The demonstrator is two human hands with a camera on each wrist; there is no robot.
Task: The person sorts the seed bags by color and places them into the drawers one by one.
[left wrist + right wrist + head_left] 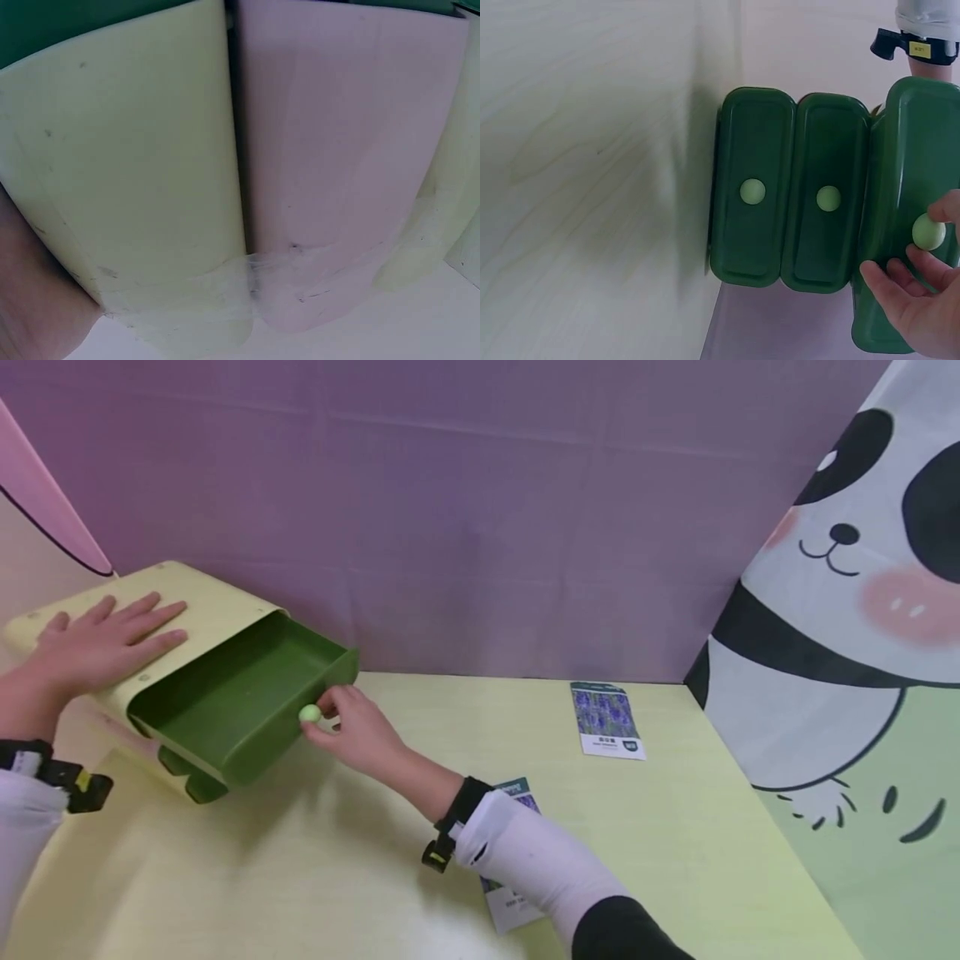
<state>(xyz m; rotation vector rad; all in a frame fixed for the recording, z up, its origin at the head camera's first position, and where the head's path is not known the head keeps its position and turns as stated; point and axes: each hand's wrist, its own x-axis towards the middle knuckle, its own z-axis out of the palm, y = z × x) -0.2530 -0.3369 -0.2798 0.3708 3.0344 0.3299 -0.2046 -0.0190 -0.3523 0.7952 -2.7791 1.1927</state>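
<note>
- Pale yellow plastic formed the drawer cabinet, which sat at the left rear of the wooden table, against the purple backdrop
- Top drawer, dark green, stood pulled well out of the cabinet; its interior showed nothing inside in the head view
- Right hand was at the front of the top drawer, with thumb and fingers curled round the light green knob in a pinch
- Right wrist view confirmed the contact: the fingertips sat just under and beside the knob
- Left hand lay flat on the cabinet top, palm down, fingers straight and slightly spread, holding nothing
- Two lower drawers remained shut, side by side in the right wrist view, each with its own light green knob
- Left wrist view showed only the cabinet shell and a pink surface at close range; no detail of the hand could be read there
- One seed packet with a purple flower print lay on the table, well apart from the cabinet, to the right
- A second packet lay partly under the right forearm
- Panda-print cloth bounded the right side of the table
</note>
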